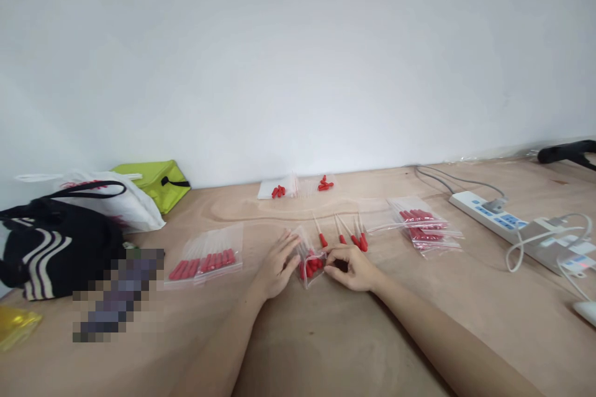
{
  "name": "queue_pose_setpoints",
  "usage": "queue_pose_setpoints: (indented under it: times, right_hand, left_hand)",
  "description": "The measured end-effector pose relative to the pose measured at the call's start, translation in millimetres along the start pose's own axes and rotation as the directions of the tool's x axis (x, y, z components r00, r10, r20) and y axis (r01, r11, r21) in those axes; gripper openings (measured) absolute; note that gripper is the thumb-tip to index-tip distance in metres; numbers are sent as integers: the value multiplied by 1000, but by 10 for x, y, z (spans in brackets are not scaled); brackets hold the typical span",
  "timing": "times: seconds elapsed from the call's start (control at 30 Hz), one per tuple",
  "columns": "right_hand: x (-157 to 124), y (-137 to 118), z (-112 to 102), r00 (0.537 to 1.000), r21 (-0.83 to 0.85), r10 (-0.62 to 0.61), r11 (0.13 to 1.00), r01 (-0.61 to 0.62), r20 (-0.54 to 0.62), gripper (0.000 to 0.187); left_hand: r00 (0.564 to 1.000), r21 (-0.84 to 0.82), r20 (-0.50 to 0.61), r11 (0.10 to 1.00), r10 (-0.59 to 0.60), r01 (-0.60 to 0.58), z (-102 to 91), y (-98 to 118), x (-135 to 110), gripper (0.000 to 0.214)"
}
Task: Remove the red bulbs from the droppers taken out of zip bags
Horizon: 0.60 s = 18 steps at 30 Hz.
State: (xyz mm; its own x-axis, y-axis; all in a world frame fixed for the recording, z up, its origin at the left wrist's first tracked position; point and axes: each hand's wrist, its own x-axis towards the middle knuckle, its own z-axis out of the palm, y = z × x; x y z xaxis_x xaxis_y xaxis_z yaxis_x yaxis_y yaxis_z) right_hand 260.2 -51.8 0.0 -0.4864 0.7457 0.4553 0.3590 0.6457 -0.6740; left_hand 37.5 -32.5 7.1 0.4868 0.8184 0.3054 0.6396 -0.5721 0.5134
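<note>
A clear zip bag (307,278) holding several red-ended pieces that look like droppers lies on the table between my hands. My left hand (278,265) rests at the bag's left side with its fingers stretched out. On the other side, the thumb and fingers of my right hand (352,267) pinch the bag's right edge. Just beyond my right hand lie several loose droppers (343,239), their thin pale tips pointing away from me. Filled bags (216,262) lie flat to the left, and a stack of filled bags (423,226) sits to the right.
At the back, small red pieces (278,191) lie on clear plastic, with a second group (326,183) beside them. A white power strip (488,214) with cables is at right. Black (69,248), white (144,208) and green (161,183) bags stand at left, near a blurred-out object (123,298).
</note>
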Motion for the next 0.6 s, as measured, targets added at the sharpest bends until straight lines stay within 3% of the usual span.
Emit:
queue_pose_setpoints:
  times: [0.1, 0.2, 0.6]
  right_hand:
    - [7, 3, 48, 993, -75, 39, 996, -47, -107, 11]
    - [10, -15, 116, 975, -174, 86, 977, -122, -204, 16]
    - [54, -173, 210, 983, -56, 161, 985, -166, -91, 22]
  left_hand:
    - [996, 53, 82, 998, 39, -44, -23, 37, -12, 35]
    - [998, 63, 41, 996, 53, -56, -16, 90, -45, 33]
    - [995, 206, -89, 976, -50, 68, 19, 114, -151, 42]
